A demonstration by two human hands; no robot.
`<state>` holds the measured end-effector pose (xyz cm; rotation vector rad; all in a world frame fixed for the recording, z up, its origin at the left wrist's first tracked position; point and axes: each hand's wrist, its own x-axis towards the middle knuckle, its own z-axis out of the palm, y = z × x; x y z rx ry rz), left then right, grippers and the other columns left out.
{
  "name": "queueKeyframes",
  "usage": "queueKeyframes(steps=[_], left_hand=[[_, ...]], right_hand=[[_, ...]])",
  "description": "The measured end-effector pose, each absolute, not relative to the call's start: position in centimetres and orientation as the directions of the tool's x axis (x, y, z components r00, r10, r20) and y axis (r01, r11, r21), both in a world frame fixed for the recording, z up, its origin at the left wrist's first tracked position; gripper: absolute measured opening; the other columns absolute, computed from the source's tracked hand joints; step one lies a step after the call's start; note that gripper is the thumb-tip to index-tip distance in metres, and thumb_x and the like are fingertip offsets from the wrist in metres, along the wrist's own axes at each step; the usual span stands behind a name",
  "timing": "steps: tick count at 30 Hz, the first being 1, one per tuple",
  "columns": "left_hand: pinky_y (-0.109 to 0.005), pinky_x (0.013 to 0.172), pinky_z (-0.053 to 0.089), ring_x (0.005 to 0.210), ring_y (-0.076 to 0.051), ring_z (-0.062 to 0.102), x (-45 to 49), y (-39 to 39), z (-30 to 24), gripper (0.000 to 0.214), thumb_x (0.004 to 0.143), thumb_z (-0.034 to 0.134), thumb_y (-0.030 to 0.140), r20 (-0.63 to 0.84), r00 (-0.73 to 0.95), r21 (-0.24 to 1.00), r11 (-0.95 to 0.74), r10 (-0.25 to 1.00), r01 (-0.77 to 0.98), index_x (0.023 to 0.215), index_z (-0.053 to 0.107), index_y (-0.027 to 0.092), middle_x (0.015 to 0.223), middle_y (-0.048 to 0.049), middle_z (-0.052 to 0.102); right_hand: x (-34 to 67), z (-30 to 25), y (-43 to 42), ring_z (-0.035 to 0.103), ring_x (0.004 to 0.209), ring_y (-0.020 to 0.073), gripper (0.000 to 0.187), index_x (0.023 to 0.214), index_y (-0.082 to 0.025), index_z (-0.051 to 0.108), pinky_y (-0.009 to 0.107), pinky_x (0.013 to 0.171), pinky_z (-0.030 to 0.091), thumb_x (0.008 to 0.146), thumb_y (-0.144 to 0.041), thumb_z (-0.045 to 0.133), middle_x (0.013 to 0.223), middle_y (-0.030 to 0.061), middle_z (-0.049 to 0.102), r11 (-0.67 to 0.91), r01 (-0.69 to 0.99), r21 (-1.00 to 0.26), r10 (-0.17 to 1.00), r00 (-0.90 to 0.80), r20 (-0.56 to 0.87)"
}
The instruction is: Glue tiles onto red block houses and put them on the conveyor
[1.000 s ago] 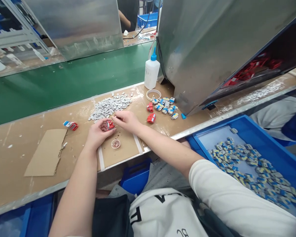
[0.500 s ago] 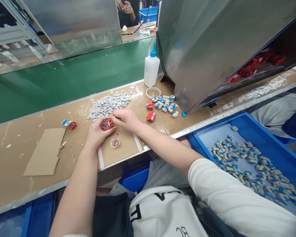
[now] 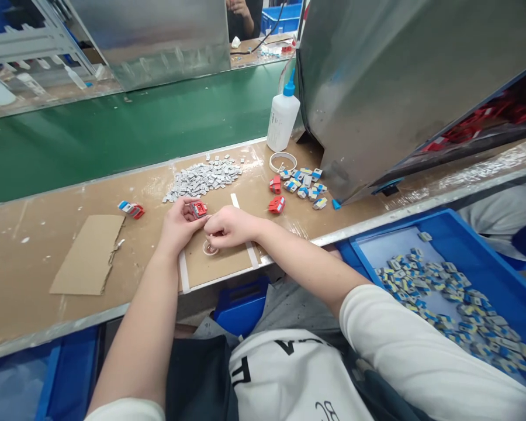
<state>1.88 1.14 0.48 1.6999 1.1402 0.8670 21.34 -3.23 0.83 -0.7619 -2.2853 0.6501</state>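
Observation:
My left hand [image 3: 179,227] grips a small red and grey plastic toy part [image 3: 199,209] between thumb and fingers, its recessed face turned up. Close by on the right, my right hand [image 3: 229,226] has its fingers pinched down at a small round clear cup [image 3: 209,249] and partly covers it. Whatever its fingertips hold is hidden. Beyond both hands lies a pile of small grey pieces [image 3: 204,178]. Two red parts [image 3: 276,204] rest to the right, near a cluster of blue, white and yellow blocks [image 3: 304,184].
A white squeeze bottle [image 3: 283,120] stands behind a roll of tape [image 3: 283,162], beside a large metal housing [image 3: 377,88]. Torn cardboard [image 3: 87,254] and a red-blue toy piece [image 3: 131,209] lie left. A blue bin [image 3: 355,257] of blocks is at right. A green belt [image 3: 135,126] runs behind.
My right hand has moved from the red toy part down to the small cup. The left hand still holds the part. The whole view has shifted slightly.

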Motion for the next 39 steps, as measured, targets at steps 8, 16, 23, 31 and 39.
queueKeyframes(steps=[8, 16, 23, 31, 39], left_hand=[[-0.029, 0.071, 0.053, 0.079, -0.019, 0.068, 1.7, 1.2, 0.4, 0.061, 0.065, 0.090, 0.043, 0.072, 0.347, 0.915, -0.200, 0.935, 0.349, 0.115, 0.062, 0.021, 0.090, -0.0022, 0.072], [-0.027, 0.063, 0.049, 0.068, -0.016, 0.063, 1.8, 1.2, 0.1, 0.059, 0.065, 0.091, 0.046, 0.073, 0.395, 0.902, -0.230, 0.916, 0.364, 0.111, 0.063, 0.022, 0.085, -0.0006, 0.070], [-0.027, 0.065, 0.050, 0.071, -0.017, 0.065, 1.5, 1.3, -0.3, 0.058, 0.068, 0.091, 0.047, 0.074, 0.420, 0.898, -0.243, 0.905, 0.367, 0.111, 0.062, 0.022, 0.087, -0.0012, 0.071], [-0.027, 0.062, 0.047, 0.068, -0.017, 0.062, 1.9, 1.1, 0.3, 0.059, 0.065, 0.092, 0.049, 0.076, 0.411, 0.892, -0.246, 0.909, 0.379, 0.109, 0.063, 0.022, 0.083, -0.0005, 0.069], [-0.028, 0.063, 0.048, 0.067, -0.017, 0.062, 1.9, 1.1, 0.2, 0.060, 0.064, 0.093, 0.050, 0.072, 0.401, 0.898, -0.234, 0.913, 0.372, 0.109, 0.063, 0.022, 0.083, -0.0003, 0.069]], right_hand=[[21.5, 0.8, -3.2, 0.034, 0.059, 0.0114, 0.030, 0.062, -0.023, 0.033, 0.027, 0.061, 0.029, 0.084, -0.021, 0.052, 0.059, -0.0042, 0.037, 0.704, 0.303, -0.642, 0.669, -0.587, 0.456], [21.5, 0.5, -1.8, 0.033, 0.062, 0.0123, 0.040, 0.066, -0.024, 0.029, 0.028, 0.063, 0.029, 0.099, -0.038, 0.046, 0.063, -0.0048, 0.031, 0.551, 0.379, -0.744, 0.818, -0.067, 0.571], [21.4, 0.2, -1.2, 0.034, 0.063, 0.0122, 0.042, 0.067, -0.023, 0.027, 0.028, 0.064, 0.027, 0.101, -0.037, 0.047, 0.063, -0.0052, 0.030, 0.522, 0.371, -0.768, 0.832, -0.022, 0.555], [21.3, 0.1, -1.2, 0.035, 0.065, 0.0125, 0.041, 0.068, -0.023, 0.028, 0.028, 0.065, 0.026, 0.102, -0.034, 0.049, 0.065, -0.0047, 0.033, 0.470, 0.444, -0.763, 0.866, -0.067, 0.495], [21.5, 0.3, -1.3, 0.034, 0.065, 0.0126, 0.041, 0.068, -0.023, 0.028, 0.028, 0.065, 0.025, 0.102, -0.033, 0.048, 0.065, -0.0047, 0.033, 0.460, 0.476, -0.750, 0.866, -0.053, 0.498]])
